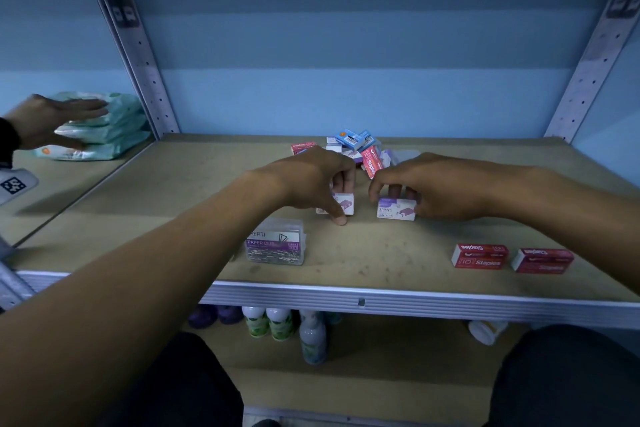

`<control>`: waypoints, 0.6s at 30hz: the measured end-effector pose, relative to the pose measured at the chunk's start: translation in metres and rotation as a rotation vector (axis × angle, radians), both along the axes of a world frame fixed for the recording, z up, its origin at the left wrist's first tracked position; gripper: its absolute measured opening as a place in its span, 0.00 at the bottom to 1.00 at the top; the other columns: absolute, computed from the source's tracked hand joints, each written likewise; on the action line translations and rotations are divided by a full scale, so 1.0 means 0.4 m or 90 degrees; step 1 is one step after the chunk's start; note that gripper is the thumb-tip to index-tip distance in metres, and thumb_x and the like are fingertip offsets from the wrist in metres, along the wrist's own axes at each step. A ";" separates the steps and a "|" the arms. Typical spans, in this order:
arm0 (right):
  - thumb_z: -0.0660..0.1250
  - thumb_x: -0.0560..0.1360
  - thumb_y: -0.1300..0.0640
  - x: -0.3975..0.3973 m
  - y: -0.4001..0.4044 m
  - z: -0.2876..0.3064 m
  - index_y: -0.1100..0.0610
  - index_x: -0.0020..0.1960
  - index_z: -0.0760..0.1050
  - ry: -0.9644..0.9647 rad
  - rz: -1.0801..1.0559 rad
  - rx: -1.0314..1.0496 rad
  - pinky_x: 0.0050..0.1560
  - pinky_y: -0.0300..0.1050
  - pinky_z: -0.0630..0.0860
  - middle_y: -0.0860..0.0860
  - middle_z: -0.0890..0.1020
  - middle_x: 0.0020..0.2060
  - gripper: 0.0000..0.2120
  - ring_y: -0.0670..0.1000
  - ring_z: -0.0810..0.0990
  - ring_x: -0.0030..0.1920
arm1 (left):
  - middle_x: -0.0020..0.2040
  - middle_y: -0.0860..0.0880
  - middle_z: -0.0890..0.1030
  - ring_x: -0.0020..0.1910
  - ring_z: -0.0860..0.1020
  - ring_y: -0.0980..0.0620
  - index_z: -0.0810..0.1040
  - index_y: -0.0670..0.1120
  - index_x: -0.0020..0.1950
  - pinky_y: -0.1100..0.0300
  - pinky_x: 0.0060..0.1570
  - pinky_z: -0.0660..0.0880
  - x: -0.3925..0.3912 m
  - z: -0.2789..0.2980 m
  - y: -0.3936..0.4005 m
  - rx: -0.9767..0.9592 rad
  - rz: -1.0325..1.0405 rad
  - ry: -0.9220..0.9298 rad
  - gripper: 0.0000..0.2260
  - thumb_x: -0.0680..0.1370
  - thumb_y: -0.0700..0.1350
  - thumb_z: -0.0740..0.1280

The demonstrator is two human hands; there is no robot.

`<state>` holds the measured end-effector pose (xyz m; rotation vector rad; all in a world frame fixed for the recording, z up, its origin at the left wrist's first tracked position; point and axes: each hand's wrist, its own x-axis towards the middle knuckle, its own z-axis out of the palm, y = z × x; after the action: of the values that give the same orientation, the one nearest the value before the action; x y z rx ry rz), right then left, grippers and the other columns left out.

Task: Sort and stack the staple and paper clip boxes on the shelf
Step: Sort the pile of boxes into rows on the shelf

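- We have two white-and-purple staple boxes mid-shelf: our left hand pinches the left staple box, thumb in front, fingers behind; our right hand curls round the right staple box likewise.
- They look like small, stiff card boxes, likely dense for their size; we'd grip the long sides, since the end flaps may pop.
- At twelve o'clock from them lies the unsorted pile of blue, red and purple boxes.
- At seven o'clock sits the clear paper clip box, probably slick plastic and rattly.
- At four o'clock, two red staple boxes lie side by side near the shelf edge.
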<state>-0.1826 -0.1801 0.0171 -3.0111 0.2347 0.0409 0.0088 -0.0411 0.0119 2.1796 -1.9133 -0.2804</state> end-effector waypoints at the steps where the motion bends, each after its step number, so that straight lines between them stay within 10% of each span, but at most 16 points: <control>1: 0.70 0.76 0.58 0.001 0.002 0.000 0.38 0.60 0.73 0.003 -0.006 -0.004 0.38 0.30 0.66 0.37 0.76 0.43 0.19 0.31 0.72 0.44 | 0.47 0.55 0.79 0.41 0.76 0.58 0.77 0.51 0.48 0.62 0.38 0.70 0.001 -0.001 0.001 0.002 0.001 0.005 0.19 0.63 0.52 0.81; 18: 0.70 0.75 0.58 0.000 0.025 -0.002 0.45 0.55 0.81 -0.058 -0.117 0.073 0.41 0.25 0.67 0.40 0.84 0.46 0.12 0.26 0.75 0.41 | 0.48 0.55 0.82 0.38 0.75 0.64 0.82 0.52 0.48 0.61 0.47 0.75 0.002 0.007 0.031 0.004 -0.005 -0.014 0.08 0.72 0.53 0.74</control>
<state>-0.1826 -0.1702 0.0162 -2.8555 0.4807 -0.0954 0.0095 -0.0286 0.0147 2.1888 -1.9353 -0.2665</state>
